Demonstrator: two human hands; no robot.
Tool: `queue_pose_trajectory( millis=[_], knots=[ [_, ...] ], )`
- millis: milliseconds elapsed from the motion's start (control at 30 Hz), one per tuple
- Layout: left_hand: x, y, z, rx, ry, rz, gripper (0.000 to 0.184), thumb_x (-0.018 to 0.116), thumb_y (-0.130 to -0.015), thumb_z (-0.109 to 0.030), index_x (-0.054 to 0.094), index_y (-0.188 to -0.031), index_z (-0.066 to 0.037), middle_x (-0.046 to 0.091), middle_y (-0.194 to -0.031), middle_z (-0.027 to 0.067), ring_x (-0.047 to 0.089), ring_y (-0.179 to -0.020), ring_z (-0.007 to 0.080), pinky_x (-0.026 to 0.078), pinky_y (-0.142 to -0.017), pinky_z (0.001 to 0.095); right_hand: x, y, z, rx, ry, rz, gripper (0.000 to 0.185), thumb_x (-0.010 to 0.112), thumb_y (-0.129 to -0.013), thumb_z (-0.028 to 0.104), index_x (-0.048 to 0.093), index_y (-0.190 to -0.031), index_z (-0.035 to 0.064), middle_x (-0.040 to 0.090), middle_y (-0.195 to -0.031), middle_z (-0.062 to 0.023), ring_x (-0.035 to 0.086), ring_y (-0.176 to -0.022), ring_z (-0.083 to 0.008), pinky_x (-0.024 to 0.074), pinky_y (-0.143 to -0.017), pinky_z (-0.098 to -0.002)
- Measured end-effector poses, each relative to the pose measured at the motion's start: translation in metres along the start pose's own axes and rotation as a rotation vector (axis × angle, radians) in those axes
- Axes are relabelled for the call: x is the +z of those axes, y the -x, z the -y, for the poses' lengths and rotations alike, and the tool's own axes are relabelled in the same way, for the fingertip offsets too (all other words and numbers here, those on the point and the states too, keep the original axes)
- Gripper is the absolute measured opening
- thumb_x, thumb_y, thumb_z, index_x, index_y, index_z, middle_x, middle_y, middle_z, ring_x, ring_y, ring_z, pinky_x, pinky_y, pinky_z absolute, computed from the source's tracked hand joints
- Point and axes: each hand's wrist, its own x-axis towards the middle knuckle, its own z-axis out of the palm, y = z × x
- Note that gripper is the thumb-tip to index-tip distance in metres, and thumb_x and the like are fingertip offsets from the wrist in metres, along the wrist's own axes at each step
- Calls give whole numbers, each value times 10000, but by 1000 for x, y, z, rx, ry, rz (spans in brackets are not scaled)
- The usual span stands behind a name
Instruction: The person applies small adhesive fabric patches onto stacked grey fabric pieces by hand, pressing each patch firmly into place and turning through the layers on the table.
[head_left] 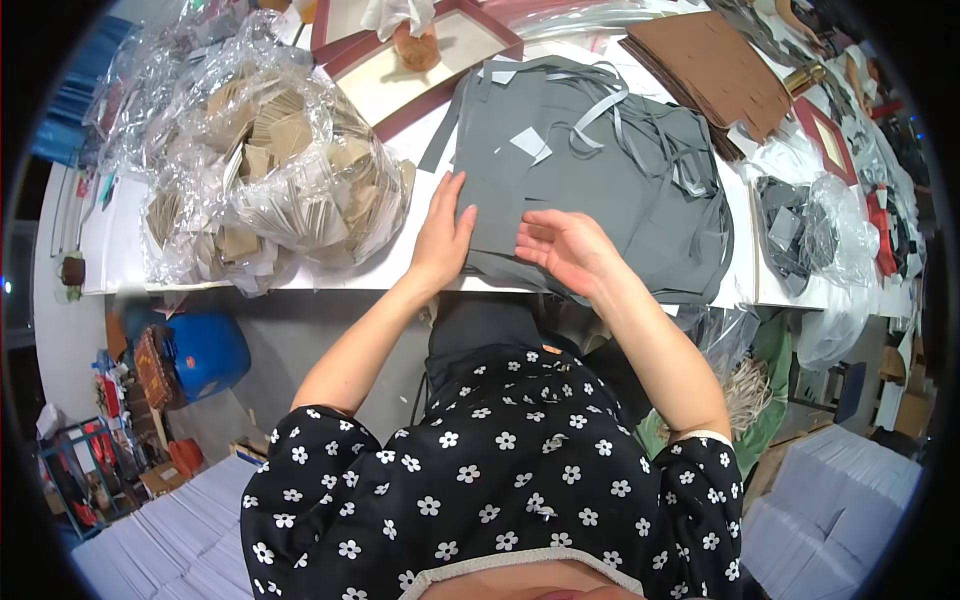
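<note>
A pile of flat dark grey fabric-like pieces (630, 200), with loose grey ribbons (612, 110) across the top, lies on the table in front of me. My left hand (443, 237) rests along the pile's left edge with its fingers stretched out. Over the pile's near part, my right hand (572, 248) is turned with the palm to the left. Its fingers are slightly bent and hold nothing that I can see. Between my hands a grey strip-like panel (497, 222) lies flat. A small white paper (530, 143) sits above it on the pile.
Clear plastic bags (290, 150) full of beige card pieces stand at the left. Behind are a maroon-edged box (455, 60) and a stack of brown sheets (705, 75). A plastic bag of grey pieces (800, 235) lies at the right. Below left is a blue drum (210, 350).
</note>
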Motion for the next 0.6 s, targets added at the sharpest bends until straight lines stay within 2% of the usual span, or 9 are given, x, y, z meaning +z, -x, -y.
queue_pose_trajectory(
  millis=[67, 200, 300, 400, 500, 533, 600],
  knots=[
    [-1, -2, 2, -62, 150, -29, 494, 451, -988, -203, 336, -1414, 18, 413, -1416, 246, 402, -1326, 364, 336, -1075, 381, 1, -4, -3, -8, 8, 0, 230, 568, -901, 143, 570, -1019, -54, 604, -995, -143, 598, -894, -226, 499, -797, -357],
    [4, 2, 3, -147, 266, -64, 470, 402, -1013, -228, 343, -1417, 6, 457, -1387, 234, 445, -1296, 335, 342, -1068, 369, 12, -15, -8, 14, 27, 17, 212, 573, -903, 173, 591, -990, -19, 616, -937, -94, 601, -848, -191, 487, -740, -327],
    [6, 2, 8, -171, 315, -79, 464, 385, -1021, -242, 351, -1417, -4, 469, -1379, 227, 459, -1284, 319, 344, -1064, 361, 18, -30, -13, 18, 154, -8, 247, 596, -897, 217, 597, -977, -17, 613, -917, -81, 595, -841, -170, 479, -725, -303],
    [6, 1, 11, -175, 322, -88, 459, 386, -1020, -241, 364, -1413, -6, 469, -1385, 213, 450, -1292, 306, 335, -1071, 348, 35, -27, -12, -119, 627, -170, 283, 627, -884, 246, 584, -953, -25, 605, -862, -73, 579, -784, -151, 465, -687, -282],
    [9, 0, 18, -192, 406, -96, 454, 381, -1020, -234, 367, -1412, -6, 457, -1399, 204, 431, -1308, 298, 322, -1082, 344, 45, -24, -28, -438, 666, -367, 302, 649, -872, 249, 573, -955, -31, 599, -794, -58, 551, -695, -136, 440, -636, -281],
    [8, -2, 19, -183, 412, -100, 454, 381, -1020, -233, 366, -1413, -6, 450, -1406, 202, 423, -1315, 298, 317, -1086, 344, 45, -25, -28, -333, 380, -271, 395, 662, -873, 234, 547, -1106, -63, 595, -1026, -120, 556, -945, -181, 455, -832, -297],
    [9, 2, 19, -172, 421, -105, 454, 381, -1020, -230, 364, -1415, -7, 436, -1419, 198, 407, -1328, 296, 305, -1095, 346, 32, -35, -31, -237, 194, -189, 394, 668, -869, 221, 546, -1108, -68, 599, -1045, -121, 566, -955, -189, 459, -852, -306]
  ],
)
